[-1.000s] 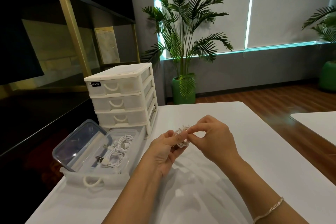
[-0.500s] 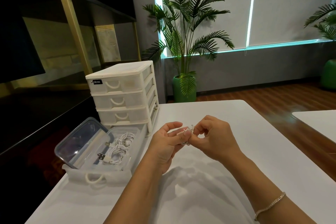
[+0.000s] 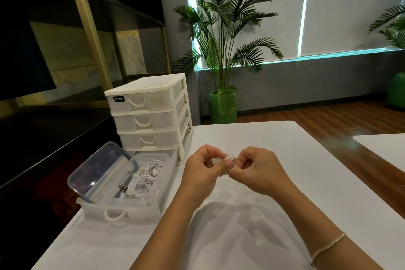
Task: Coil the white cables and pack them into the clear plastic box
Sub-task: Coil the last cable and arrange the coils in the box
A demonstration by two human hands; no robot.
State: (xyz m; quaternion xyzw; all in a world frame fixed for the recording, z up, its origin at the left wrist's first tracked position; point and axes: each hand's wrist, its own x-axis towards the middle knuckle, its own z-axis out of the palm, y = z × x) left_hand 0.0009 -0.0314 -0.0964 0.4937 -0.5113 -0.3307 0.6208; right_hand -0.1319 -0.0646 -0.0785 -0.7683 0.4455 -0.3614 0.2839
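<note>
White cable (image 3: 228,160), bundled small, sits pinched between my left hand (image 3: 202,170) and right hand (image 3: 257,171) above the table (image 3: 285,160), fingers of both curled round it. To my left the clear plastic box (image 3: 163,161) holds more coiled white cables (image 3: 143,178). It stands in a pulled-out drawer (image 3: 122,210), its lid (image 3: 96,171) leaning alongside, before the drawer unit (image 3: 149,114).

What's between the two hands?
A small coiled white cable, pinched between the left hand and right hand, seen in the head view.
</note>
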